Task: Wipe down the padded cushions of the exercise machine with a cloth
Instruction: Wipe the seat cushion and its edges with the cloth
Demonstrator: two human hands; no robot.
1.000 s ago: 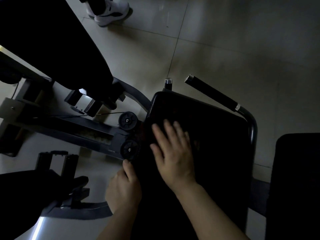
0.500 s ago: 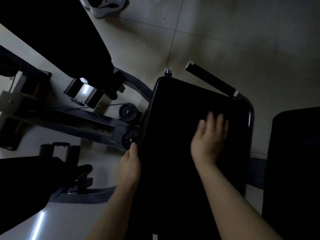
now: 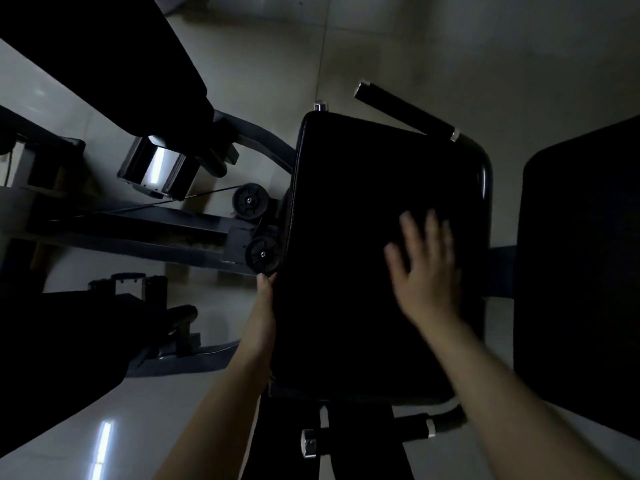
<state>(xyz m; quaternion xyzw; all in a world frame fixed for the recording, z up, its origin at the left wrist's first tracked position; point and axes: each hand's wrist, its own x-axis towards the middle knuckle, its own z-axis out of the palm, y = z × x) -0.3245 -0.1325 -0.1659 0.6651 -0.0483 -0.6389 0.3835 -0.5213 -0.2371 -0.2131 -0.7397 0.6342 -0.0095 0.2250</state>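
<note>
Although the light is poor, the pale tiled floor (image 3: 433, 46) fills the far side of the view, and over it stands the dark metal frame of the exercise machine (image 3: 138, 230) with its two small black pulley wheels (image 3: 250, 199). At the centre is the large black rectangular padded cushion (image 3: 374, 237), with a black cylindrical foam-covered handle (image 3: 405, 110) just beyond its far right corner. It looks firm under a smooth, probably slick vinyl skin, so a cloth should glide if pressed flat; steadying it at a side edge seems wise. The right hand (image 3: 424, 271) lies spread and flat, fingers straight, near the cushion's right edge (blurred, so contact is a judgement). The left hand (image 3: 266, 299) rests along the left edge; whether its fingers curl under cannot be made out. No cloth is discernible: it may be under the right palm, lost against the black.
</note>
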